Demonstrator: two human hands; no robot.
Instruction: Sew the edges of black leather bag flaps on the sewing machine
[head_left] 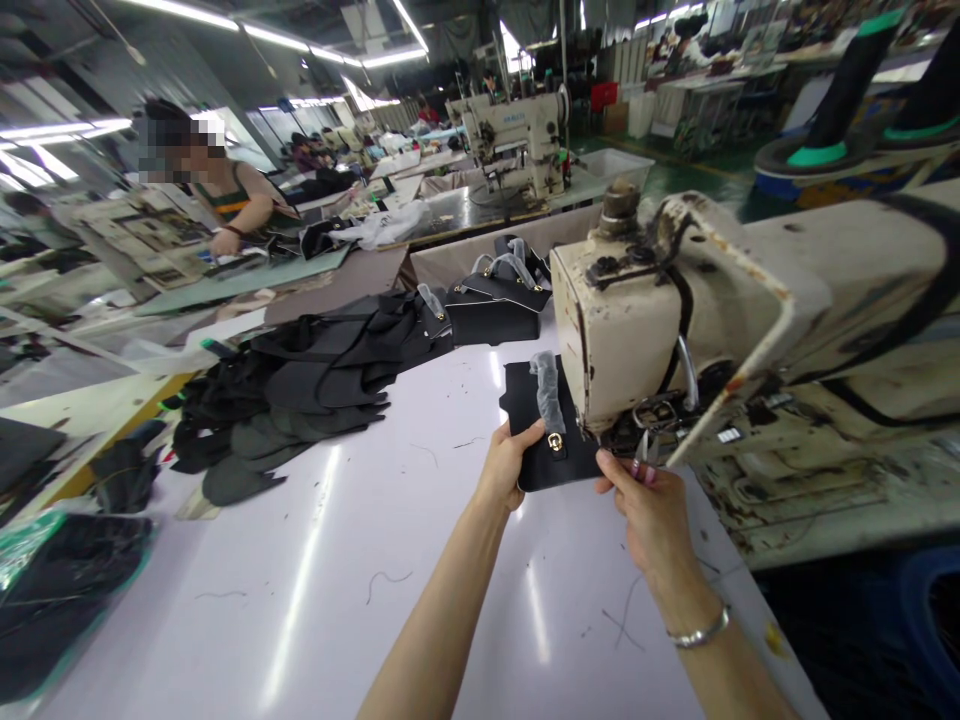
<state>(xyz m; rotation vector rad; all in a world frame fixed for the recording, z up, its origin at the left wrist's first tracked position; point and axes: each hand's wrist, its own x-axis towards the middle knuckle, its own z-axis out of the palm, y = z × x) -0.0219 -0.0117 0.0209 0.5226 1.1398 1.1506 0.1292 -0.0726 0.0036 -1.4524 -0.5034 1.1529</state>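
Observation:
A flat black bag panel (525,400) lies partly under the head of a sewing machine (622,330). On it are a handle wrapped in clear plastic (550,392) and a gold metal fitting (555,441). My left hand (507,462) is closed on the panel's left edge, thumb on top. My right hand (646,500) is at the panel's right corner, just below the needle area, thumb and forefinger at the edge. Small scissors (646,452) stick out of its curled fingers, blades pointing up. The needle tip is hidden beside the machine head.
A heap of black cut pieces (322,370) spreads across the left of the white table (420,560). More panels with wrapped handles (499,290) lie behind. A plastic-wrapped bundle (67,590) is at lower left. Loose threads lie about. A co-worker (232,200) sits beyond.

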